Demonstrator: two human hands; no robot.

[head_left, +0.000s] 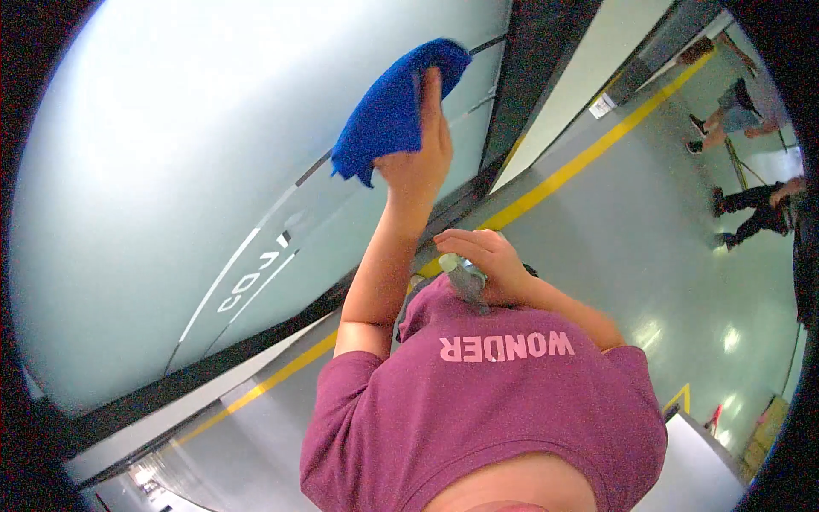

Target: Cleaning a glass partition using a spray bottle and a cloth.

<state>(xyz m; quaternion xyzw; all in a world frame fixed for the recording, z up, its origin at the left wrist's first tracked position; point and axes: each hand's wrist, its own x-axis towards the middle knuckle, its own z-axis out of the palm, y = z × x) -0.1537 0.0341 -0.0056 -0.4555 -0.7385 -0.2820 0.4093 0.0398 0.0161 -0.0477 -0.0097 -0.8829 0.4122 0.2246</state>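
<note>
My left hand (418, 162) is raised in the upper middle of the frame, pressing a cloth (394, 107) flat against the glass wall (171, 171), which fills the whole left half. My right hand (486, 260) sits lower, at the centre, close in front of my chest, closed around a spray bottle (465, 280). The floor (631, 239) spreads to the right, with a painted line (580, 158) running along the foot of the wall. 2 other people (742, 111) are at the upper right edge, well apart from me.
</note>
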